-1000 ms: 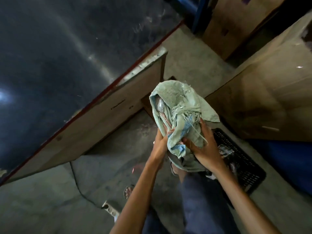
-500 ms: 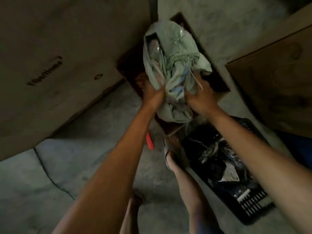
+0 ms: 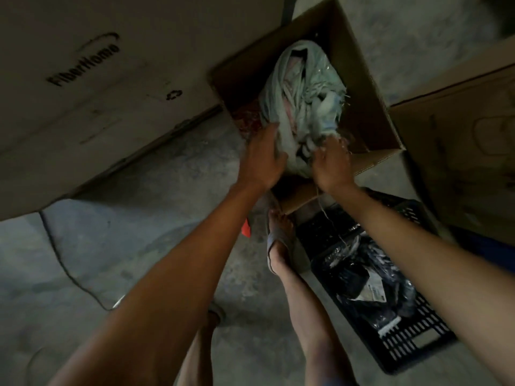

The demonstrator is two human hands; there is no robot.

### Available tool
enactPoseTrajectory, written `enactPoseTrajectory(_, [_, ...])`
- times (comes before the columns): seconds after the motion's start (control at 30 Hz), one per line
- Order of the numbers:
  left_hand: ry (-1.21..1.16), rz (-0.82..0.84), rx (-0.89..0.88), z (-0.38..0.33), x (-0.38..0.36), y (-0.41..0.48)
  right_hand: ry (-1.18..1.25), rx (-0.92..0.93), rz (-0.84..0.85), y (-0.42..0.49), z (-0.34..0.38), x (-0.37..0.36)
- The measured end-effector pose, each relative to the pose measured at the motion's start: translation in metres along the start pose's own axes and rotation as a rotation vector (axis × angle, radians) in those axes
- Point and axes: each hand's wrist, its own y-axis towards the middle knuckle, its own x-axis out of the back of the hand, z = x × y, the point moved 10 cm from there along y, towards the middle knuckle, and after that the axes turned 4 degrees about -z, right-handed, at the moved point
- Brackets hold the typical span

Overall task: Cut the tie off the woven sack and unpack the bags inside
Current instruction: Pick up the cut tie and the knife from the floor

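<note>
**Both hands gripping the sack over the open box**

Our left hand (image 3: 263, 157) has its fingers curled round a fold along the near left side of the woven sack (image 3: 301, 101), clamping the cloth. Our right hand (image 3: 331, 162) is bunched into the frayed lower right edge, fingers bent into the loose threads, so both hands hold the sack between them.

The sack is pale green woven plastic, crumpled and limp, its mouth gaping towards us, with something pinkish and glossy showing inside. It hangs down into the open cardboard box (image 3: 370, 107), a plain brown carton with upright walls. A thin string (image 3: 331, 224) trails from under our right wrist.

Our sandalled foot (image 3: 278, 240) stands on the rough, cracked concrete floor (image 3: 139, 218), with a small red object (image 3: 245, 229) just beside it. To the right lies a black slatted plastic crate (image 3: 418, 344) holding dark, shiny wrapped bags (image 3: 362, 274). A large carton (image 3: 83, 65) printed "FiberHome" fills the upper left, and another carton (image 3: 459, 149) stands at the right.

Half a second ago the sack was above the box; now it sits lower, inside the walls, with our grip unchanged
</note>
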Motion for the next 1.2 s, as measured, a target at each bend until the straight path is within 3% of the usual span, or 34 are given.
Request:
enactPoseTrajectory(0.17, [-0.04, -0.196, 0.049, 0.038, 0.057, -0.109, -0.202, 0.31, -0.094, -0.124, 0.053, 0.016])
enactPoseTrajectory(0.27, [-0.037, -0.251, 0.145, 0.093, 0.08, -0.165, -0.233, 0.474, -0.027, -0.19, 0.077, -0.018])
enactPoseTrajectory(0.33, [-0.009, -0.198, 0.255, 0.143, 0.085, -0.2, -0.26, 0.509, 0.06, -0.221, 0.075, -0.06])
enactPoseTrajectory(0.5, [0.134, -0.077, 0.46, 0.272, 0.078, -0.268, -0.398, 0.404, 0.261, -0.239, 0.037, -0.185])
enactPoseTrajectory(0.73, [0.225, -0.035, 0.496, 0.432, 0.028, -0.271, -0.452, 0.077, 0.258, -0.174, -0.035, -0.341])
enactPoseTrajectory(0.87, [0.28, -0.09, 0.478, 0.515, -0.011, -0.235, -0.4, -0.091, 0.176, -0.133, -0.074, -0.417])
enactPoseTrajectory(0.97, [0.267, -0.159, 0.483, 0.563, -0.042, -0.201, -0.379, -0.111, 0.039, -0.101, -0.088, -0.455])
enactPoseTrajectory(1.2, [0.189, -0.313, 0.544, 0.603, -0.094, -0.163, -0.346, -0.151, -0.356, -0.076, -0.092, -0.476])
